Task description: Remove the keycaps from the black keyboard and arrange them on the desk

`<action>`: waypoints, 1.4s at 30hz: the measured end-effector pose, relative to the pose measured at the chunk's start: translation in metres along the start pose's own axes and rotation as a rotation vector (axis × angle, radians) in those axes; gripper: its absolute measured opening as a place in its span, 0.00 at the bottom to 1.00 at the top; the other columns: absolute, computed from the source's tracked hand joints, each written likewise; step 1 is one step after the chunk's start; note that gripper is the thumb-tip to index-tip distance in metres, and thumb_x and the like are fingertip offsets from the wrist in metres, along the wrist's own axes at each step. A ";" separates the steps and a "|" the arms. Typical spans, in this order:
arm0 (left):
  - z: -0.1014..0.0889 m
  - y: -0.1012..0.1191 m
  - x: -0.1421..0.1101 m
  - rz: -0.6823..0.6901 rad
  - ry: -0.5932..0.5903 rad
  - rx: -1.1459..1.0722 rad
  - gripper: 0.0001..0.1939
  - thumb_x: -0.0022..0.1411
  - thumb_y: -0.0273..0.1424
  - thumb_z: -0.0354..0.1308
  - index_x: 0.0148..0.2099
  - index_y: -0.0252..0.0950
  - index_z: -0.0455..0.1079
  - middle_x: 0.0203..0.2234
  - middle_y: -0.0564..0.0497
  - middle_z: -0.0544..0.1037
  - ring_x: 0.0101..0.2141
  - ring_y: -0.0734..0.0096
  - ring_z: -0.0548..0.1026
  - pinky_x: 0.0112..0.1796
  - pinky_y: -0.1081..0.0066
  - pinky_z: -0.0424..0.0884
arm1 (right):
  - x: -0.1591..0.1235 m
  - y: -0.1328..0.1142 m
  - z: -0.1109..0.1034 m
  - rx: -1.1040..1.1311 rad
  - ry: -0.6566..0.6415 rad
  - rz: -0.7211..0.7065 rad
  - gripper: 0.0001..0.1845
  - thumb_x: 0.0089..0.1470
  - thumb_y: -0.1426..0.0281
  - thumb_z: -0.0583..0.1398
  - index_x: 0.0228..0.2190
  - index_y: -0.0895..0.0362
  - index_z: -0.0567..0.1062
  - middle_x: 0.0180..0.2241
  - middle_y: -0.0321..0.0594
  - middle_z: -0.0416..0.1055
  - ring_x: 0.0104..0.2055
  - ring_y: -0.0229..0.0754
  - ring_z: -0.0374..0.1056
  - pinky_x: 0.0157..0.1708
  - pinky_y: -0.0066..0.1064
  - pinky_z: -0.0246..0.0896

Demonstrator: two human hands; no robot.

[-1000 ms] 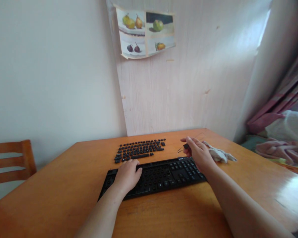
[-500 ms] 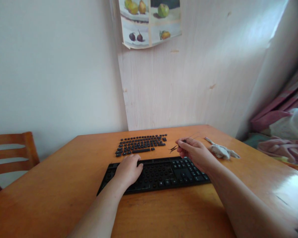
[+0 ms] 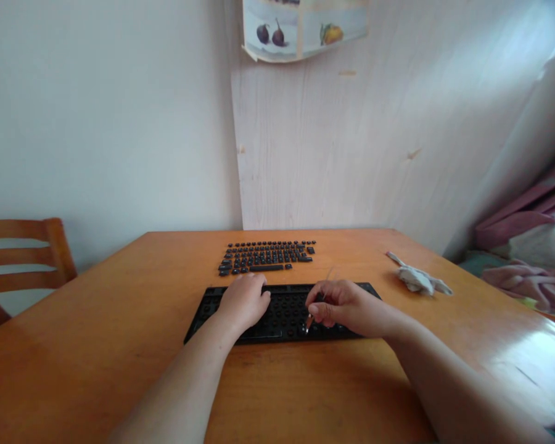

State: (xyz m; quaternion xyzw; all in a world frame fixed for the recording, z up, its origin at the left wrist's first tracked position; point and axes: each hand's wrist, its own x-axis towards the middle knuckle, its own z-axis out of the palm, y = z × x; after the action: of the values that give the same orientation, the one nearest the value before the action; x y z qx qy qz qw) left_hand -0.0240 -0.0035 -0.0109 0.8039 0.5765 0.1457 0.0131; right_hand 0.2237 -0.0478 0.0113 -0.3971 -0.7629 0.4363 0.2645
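Observation:
A black keyboard base with most keycaps removed lies on the orange wooden table. My left hand rests flat on its left half, fingers curled down on the frame. My right hand is pinched on a thin wire keycap puller, whose tip points down at the keyboard's lower middle. Behind the keyboard, the removed black keycaps are laid out in rows.
A crumpled white cloth lies on the table at the right. A wooden chair stands at the left. A fruit picture hangs on the pale panel wall. Bedding lies at the far right.
My right hand carried the wire puller from the table behind the keyboard's right end down and left onto the keyboard's middle. The view tilted downward. My left hand stayed put.

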 end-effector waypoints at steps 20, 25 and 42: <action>0.001 0.001 0.000 0.043 0.027 0.013 0.10 0.61 0.32 0.52 0.41 0.36 0.72 0.38 0.43 0.77 0.41 0.57 0.73 0.42 0.63 0.67 | -0.001 -0.013 0.020 -0.347 0.045 -0.121 0.07 0.58 0.66 0.59 0.36 0.56 0.74 0.27 0.32 0.69 0.27 0.33 0.62 0.27 0.24 0.55; 0.001 0.000 -0.001 0.058 0.042 0.008 0.09 0.61 0.32 0.51 0.40 0.37 0.71 0.37 0.43 0.77 0.41 0.58 0.73 0.42 0.64 0.66 | -0.003 -0.011 0.020 -0.367 0.023 -0.065 0.07 0.57 0.66 0.60 0.37 0.54 0.75 0.27 0.32 0.70 0.27 0.34 0.63 0.26 0.24 0.55; 0.003 0.000 -0.002 0.053 0.037 -0.001 0.10 0.62 0.33 0.50 0.40 0.37 0.72 0.38 0.43 0.77 0.42 0.59 0.73 0.43 0.64 0.66 | 0.006 0.001 0.014 -0.217 0.086 0.021 0.07 0.55 0.67 0.61 0.34 0.57 0.75 0.24 0.32 0.70 0.25 0.34 0.60 0.24 0.24 0.53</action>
State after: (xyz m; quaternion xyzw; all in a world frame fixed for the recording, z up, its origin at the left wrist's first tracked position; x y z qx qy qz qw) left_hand -0.0243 -0.0046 -0.0141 0.8159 0.5553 0.1612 -0.0013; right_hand 0.2107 -0.0490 0.0043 -0.4498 -0.7893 0.3367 0.2477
